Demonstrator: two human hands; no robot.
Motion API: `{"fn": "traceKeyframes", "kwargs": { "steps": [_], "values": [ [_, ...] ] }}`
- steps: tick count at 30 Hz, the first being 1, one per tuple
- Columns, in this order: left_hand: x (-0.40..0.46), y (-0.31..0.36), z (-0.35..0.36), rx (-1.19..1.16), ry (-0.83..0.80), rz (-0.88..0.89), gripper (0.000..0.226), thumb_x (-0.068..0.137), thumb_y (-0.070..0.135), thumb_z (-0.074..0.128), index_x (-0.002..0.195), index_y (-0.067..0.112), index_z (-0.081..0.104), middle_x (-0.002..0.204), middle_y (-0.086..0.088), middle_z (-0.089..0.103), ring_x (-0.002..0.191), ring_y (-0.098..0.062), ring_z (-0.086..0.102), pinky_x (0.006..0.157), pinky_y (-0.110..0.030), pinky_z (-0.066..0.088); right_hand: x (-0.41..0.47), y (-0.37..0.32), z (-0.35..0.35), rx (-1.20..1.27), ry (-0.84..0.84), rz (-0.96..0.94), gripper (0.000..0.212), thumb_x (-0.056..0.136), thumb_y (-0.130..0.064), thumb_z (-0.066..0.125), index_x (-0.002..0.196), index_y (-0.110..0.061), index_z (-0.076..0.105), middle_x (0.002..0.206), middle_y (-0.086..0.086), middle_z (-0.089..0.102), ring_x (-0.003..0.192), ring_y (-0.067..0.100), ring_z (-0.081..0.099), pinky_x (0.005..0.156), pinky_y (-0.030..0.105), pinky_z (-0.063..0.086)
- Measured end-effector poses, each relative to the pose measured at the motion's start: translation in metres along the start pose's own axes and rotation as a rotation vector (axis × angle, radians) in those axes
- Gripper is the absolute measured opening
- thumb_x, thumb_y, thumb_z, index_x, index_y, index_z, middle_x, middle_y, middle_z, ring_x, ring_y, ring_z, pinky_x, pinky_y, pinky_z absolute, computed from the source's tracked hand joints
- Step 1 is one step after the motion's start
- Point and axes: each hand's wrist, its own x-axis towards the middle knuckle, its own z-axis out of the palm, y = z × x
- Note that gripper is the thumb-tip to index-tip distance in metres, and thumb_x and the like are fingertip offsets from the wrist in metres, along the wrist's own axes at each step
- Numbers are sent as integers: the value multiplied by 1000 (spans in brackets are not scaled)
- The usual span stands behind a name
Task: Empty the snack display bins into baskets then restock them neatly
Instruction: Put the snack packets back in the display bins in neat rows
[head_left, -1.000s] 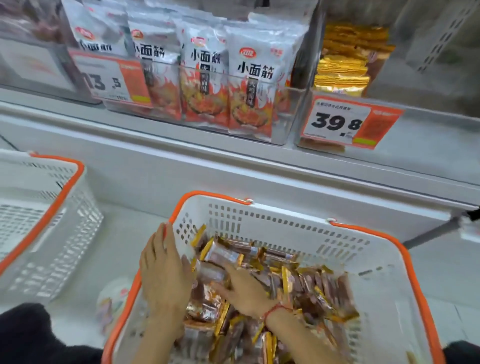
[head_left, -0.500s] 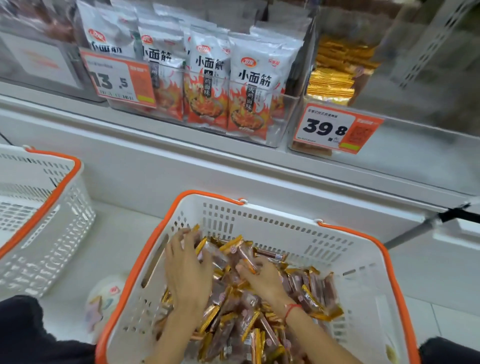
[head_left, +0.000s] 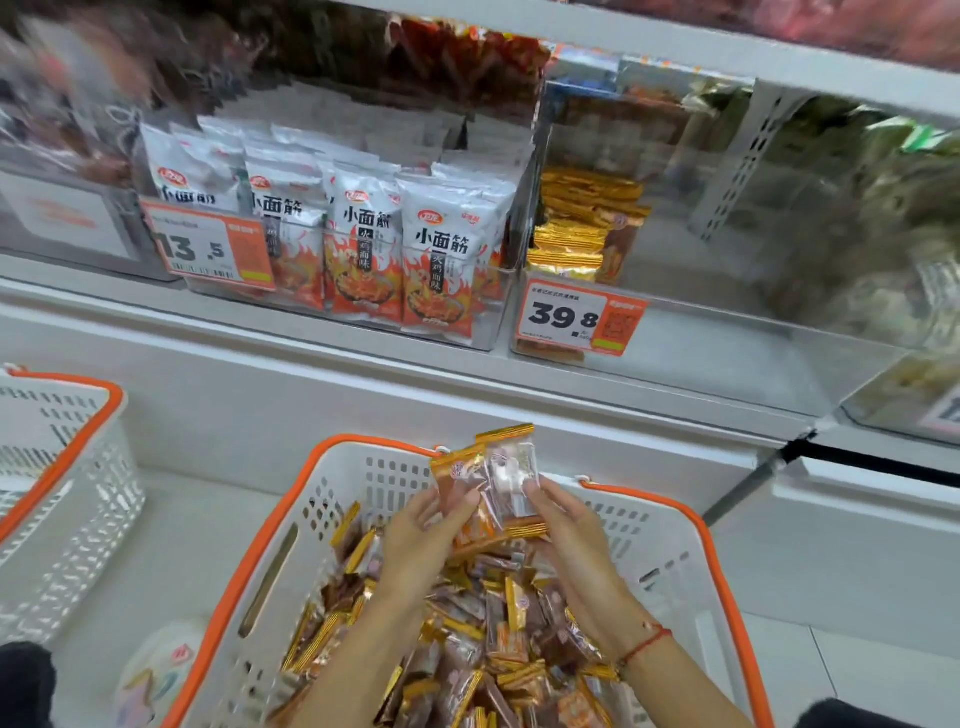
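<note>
A white basket with an orange rim (head_left: 691, 525) sits in front of me, filled with several small gold-edged snack packets (head_left: 498, 644). My left hand (head_left: 421, 540) and my right hand (head_left: 566, 540) together hold a small bunch of these packets (head_left: 493, 478) upright above the basket's far rim, fingers curled round both sides. On the shelf above, a clear bin (head_left: 737, 343) tagged 39.8 holds a short stack of the same gold packets (head_left: 576, 234) at its left end. The rest of that bin shows bare.
A clear bin with white and red noodle-snack bags (head_left: 436, 254) tagged 13.5 stands left of the 39.8 bin. A second white basket (head_left: 67, 499) sits at the far left on the floor. A round patterned object (head_left: 156, 670) lies between the baskets.
Both hands were down among the packets in the basket; they have now risen with a bunch of packets held between them. The view has tilted up towards the shelf.
</note>
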Motion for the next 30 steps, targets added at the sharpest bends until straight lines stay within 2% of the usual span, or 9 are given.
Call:
{"fn": "traceKeyframes", "kwargs": {
  "steps": [3,5,7,9,11,16,19,25,30],
  "values": [
    [-4,8,-3,-9,8,26,46,90,28,68,133,28,52,137,8,51,121,-11,49,95,-25,40,-3,-4,-2,-195,196,-278,28,89,-30,67,117,-31,67,101,-18,69,95,1,64,84,22,51],
    [-7,8,0,-92,-82,0,55,94,33,61,143,36,35,146,9,40,133,-15,44,105,-36,38,-9,-2,0,-434,168,-424,31,85,-38,69,116,-38,68,105,-20,69,101,1,62,87,25,51],
    [-9,6,5,-183,-178,6,37,98,35,52,134,41,44,136,15,54,116,-5,59,98,-36,50,-13,5,6,-606,66,-466,37,83,-52,65,119,-44,64,117,-24,61,114,-2,52,92,15,43],
    [-11,1,8,-233,-214,-4,32,101,37,44,132,36,51,125,15,63,104,1,65,85,-30,56,-17,9,12,-621,-42,-392,36,87,-52,59,123,-48,58,135,-24,45,127,-5,36,86,1,36],
    [-10,-5,9,-225,-236,-26,38,102,41,40,136,32,53,131,11,61,112,-3,62,92,-32,54,-17,11,13,-535,-91,-321,30,92,-41,58,120,-53,56,141,-24,38,129,-9,31,90,4,37],
    [-11,-8,12,-227,-241,-72,40,100,45,40,133,30,56,121,7,68,111,-6,63,98,-33,47,-11,9,5,-477,46,-297,57,77,-33,79,123,-44,49,115,-32,52,105,-21,47,84,11,47],
    [-14,-5,16,-173,-270,-34,35,93,50,49,126,42,55,125,16,61,115,-3,57,103,-33,40,-12,5,3,-487,-32,-276,57,74,-37,81,124,-42,55,118,-28,54,105,-7,53,88,26,53],
    [-1,-29,0,-41,-237,-50,43,90,59,50,130,48,44,136,21,41,136,-10,34,111,-42,29,3,4,-21,-314,-359,22,36,85,-26,72,120,-27,66,115,-10,68,101,6,67,85,21,54],
    [9,-39,-18,-44,-100,-132,38,95,45,52,132,37,46,133,12,48,130,-14,40,106,-41,33,30,88,-66,-1059,-281,119,22,89,-19,62,110,-21,65,111,1,65,102,19,62,88,37,53]
  ]
}}
